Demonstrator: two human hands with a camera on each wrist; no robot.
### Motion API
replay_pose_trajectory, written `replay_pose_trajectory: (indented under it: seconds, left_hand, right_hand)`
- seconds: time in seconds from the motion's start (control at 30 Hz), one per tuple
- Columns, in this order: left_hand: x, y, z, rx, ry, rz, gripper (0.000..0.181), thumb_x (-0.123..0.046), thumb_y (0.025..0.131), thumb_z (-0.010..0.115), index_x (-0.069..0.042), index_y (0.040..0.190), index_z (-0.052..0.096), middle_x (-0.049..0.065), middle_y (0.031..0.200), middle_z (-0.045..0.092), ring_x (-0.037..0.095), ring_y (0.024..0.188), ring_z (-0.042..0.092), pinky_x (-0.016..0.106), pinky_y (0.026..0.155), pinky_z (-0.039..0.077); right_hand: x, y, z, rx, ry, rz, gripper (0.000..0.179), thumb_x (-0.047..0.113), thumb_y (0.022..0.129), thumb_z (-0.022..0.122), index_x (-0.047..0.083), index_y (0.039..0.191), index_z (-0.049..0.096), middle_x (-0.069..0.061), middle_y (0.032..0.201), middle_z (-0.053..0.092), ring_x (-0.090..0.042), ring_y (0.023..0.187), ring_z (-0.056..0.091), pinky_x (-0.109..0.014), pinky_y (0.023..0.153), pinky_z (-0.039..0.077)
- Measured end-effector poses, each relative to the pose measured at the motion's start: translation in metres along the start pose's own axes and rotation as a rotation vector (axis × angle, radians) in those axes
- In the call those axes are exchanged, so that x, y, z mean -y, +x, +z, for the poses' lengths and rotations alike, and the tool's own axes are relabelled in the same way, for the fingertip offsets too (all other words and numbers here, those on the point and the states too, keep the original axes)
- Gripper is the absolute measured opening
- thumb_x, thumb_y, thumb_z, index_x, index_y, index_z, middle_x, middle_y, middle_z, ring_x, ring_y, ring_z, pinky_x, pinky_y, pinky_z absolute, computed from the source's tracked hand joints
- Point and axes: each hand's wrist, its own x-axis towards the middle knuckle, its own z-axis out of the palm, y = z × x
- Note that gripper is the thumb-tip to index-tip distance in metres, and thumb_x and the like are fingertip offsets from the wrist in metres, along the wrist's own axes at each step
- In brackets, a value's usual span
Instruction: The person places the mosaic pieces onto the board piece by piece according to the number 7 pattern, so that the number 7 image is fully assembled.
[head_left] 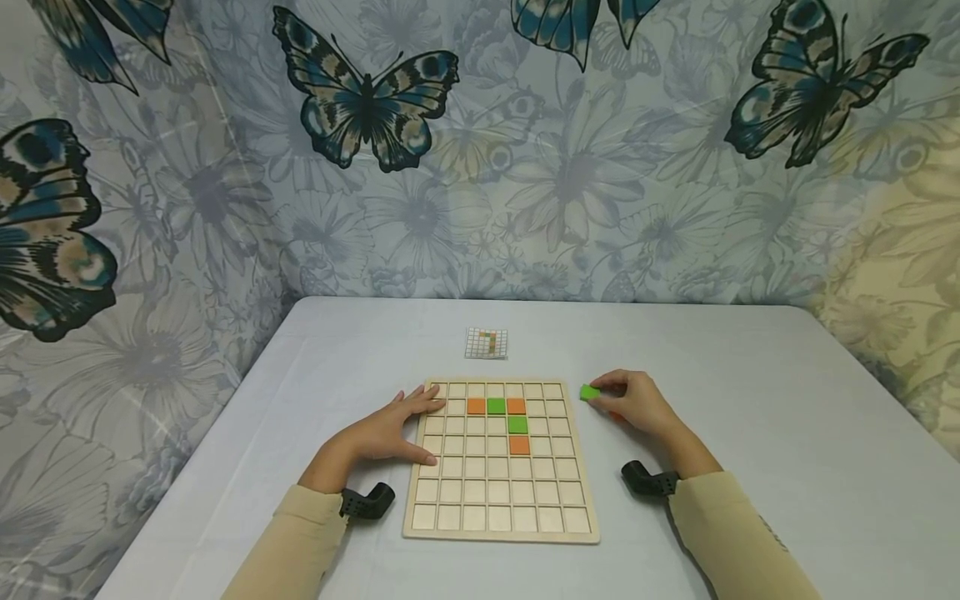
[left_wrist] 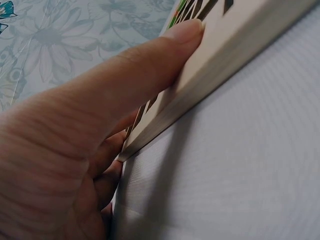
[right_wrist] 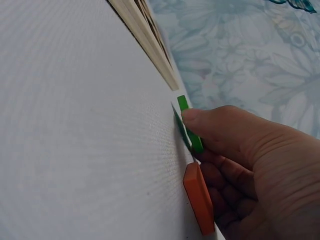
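A wooden grid board (head_left: 476, 468) lies flat on the table. Spread along its left edge, my left hand (head_left: 382, 433) rests with fingertips at the upper left and the thumb (left_wrist: 150, 60) on the rim. Orange tiles (head_left: 476, 406) and green tiles (head_left: 496, 406) sit in cells of the upper middle, three in a row and two below its right end. Just right of the board, my right hand (head_left: 641, 407) pinches a green tile (right_wrist: 192, 132) between thumb and fingers. An orange tile (right_wrist: 199, 197) is under that hand, close to the curled fingers.
Behind the board lies a small card (head_left: 486, 343) printed with a coloured grid. A white cloth covers the table (head_left: 750, 392), with patterned fabric (head_left: 480, 208) rising behind it. Black wrist cameras (head_left: 367, 502) are strapped at both sleeves.
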Motion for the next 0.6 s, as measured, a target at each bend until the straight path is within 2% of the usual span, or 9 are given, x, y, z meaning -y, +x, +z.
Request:
replay_pose_trajectory:
  seconds: [0.17, 0.27, 0.33, 0.4, 0.5, 0.6]
  left_hand:
    - [0.002, 0.0, 0.0, 0.0, 0.002, -0.001, 0.09, -0.042, 0.067, 0.081, -0.019, 0.143, 0.039, -0.001, 0.158, 0.012, 0.026, 0.146, 0.001, 0.05, 0.119, -0.003]
    - [0.002, 0.001, -0.001, 0.004, 0.002, -0.001, 0.09, -0.042, 0.067, 0.081, -0.02, 0.143, 0.038, 0.0, 0.158, 0.012, 0.025, 0.146, 0.001, 0.049, 0.119, -0.003]
    - [0.002, 0.001, -0.001, 0.008, -0.002, 0.004, 0.09, -0.042, 0.068, 0.081, -0.019, 0.144, 0.038, 0.0, 0.158, 0.012, 0.025, 0.146, 0.001, 0.049, 0.119, -0.003]
    - [0.001, 0.002, -0.001, 0.013, -0.003, 0.013, 0.089, -0.042, 0.068, 0.08, -0.019, 0.143, 0.038, 0.001, 0.158, 0.013, 0.025, 0.146, 0.002, 0.049, 0.119, -0.003]
    - [0.0, 0.002, -0.001, 0.014, -0.011, 0.007, 0.089, -0.041, 0.068, 0.081, -0.019, 0.143, 0.039, 0.0, 0.158, 0.013, 0.025, 0.146, 0.002, 0.049, 0.119, -0.003]
    - [0.001, 0.001, -0.001, 0.014, -0.013, -0.006, 0.089, -0.04, 0.067, 0.081, -0.019, 0.143, 0.039, 0.0, 0.158, 0.013, 0.025, 0.146, 0.001, 0.049, 0.119, -0.003]
  right_hand:
    - [0.003, 0.001, -0.001, 0.02, 0.011, 0.022, 0.029, 0.017, 0.081, 0.071, 0.0, 0.104, 0.068, -0.019, 0.11, 0.065, -0.033, 0.105, 0.059, -0.044, 0.089, 0.05]
    - [0.007, 0.001, -0.002, 0.048, 0.045, 0.037, 0.031, 0.02, 0.082, 0.071, 0.002, 0.107, 0.067, -0.018, 0.114, 0.064, -0.021, 0.096, 0.06, -0.032, 0.079, 0.051]
    - [0.011, 0.0, -0.003, 0.073, 0.083, 0.057, 0.032, 0.021, 0.082, 0.071, 0.003, 0.108, 0.067, -0.019, 0.115, 0.063, -0.013, 0.076, 0.059, -0.025, 0.064, 0.05]
    - [0.014, -0.001, -0.004, 0.091, 0.11, 0.066, 0.033, 0.022, 0.082, 0.071, 0.004, 0.109, 0.066, -0.02, 0.117, 0.062, -0.008, 0.06, 0.05, -0.023, 0.05, 0.045]
    - [0.021, -0.002, -0.001, 0.101, 0.122, 0.047, 0.032, 0.022, 0.081, 0.072, 0.005, 0.107, 0.067, -0.02, 0.115, 0.061, -0.015, 0.063, 0.054, -0.024, 0.045, 0.044]
    - [0.028, -0.003, 0.001, 0.099, 0.097, 0.0, 0.03, 0.021, 0.08, 0.073, 0.005, 0.104, 0.069, -0.018, 0.113, 0.063, -0.026, 0.092, 0.059, -0.029, 0.061, 0.05]
